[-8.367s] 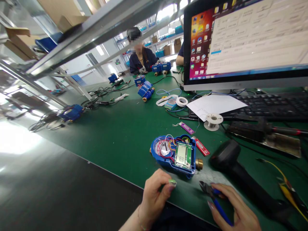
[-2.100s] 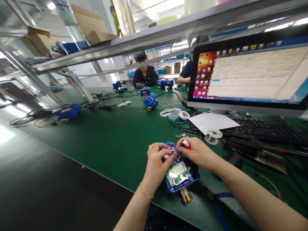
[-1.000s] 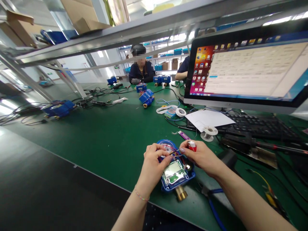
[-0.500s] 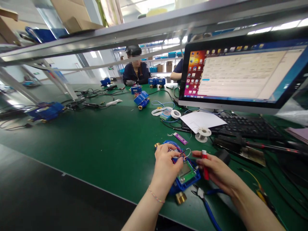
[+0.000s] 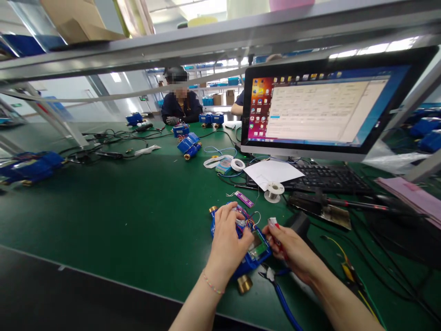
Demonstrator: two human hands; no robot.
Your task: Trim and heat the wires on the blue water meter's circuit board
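A blue water meter with brass ends lies in front of me on the green table, its housing uncovered over a green circuit board and display. My left hand is on top of the meter, fingers bent around its upper part beside thin coloured wires. To the right, my right hand closes around a slim red stick with a white end, held near the meter's right edge. Blue-handled cutting pliers lie just below that hand. A purple label-like strip with white leads lies behind the meter.
A monitor and a keyboard stand at the back right, with a white paper and a solder spool before them. More blue meters stand farther off. Cables trail right. A person sits across the table.
My view has shifted right, so the scene sits farther left. My right hand has tilted the red stick and wrapped more of it in its fingers. The left hand stays on the meter.
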